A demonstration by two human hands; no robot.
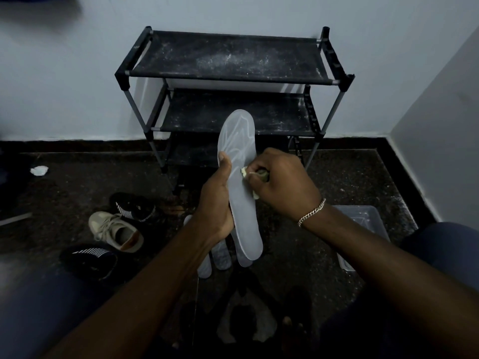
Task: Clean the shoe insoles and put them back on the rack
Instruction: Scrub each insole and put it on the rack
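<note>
1. The grey insole was held up in the air in front of the rack's lower shelves. Its toe end pointed up and away, and its heel end pointed down toward the person.
2. The left grip, a bare hand, was closed on the insole's left edge. Its thumb lay flat on the upper face and its fingers were wrapped behind.
3. The right grip had its fingers curled round a small pale cloth. It pressed the cloth against the insole's right side, about halfway along. A chain bracelet sat on that wrist.
4. Pale marks streaked the toe half of the insole.
5. Below the held insole, other pale insoles lay on the dark floor, side by side.
6. The black rack stood against the wall beyond. Its fabric shelves were dusted with white specks.
7. To the left on the floor sat a beige sneaker, between two black shoes with white stripes.
8. A clear plastic tub stood on the floor to the right, partly hidden by the right forearm.
9. A crumpled white scrap lay far to the left, near the wall.
</note>
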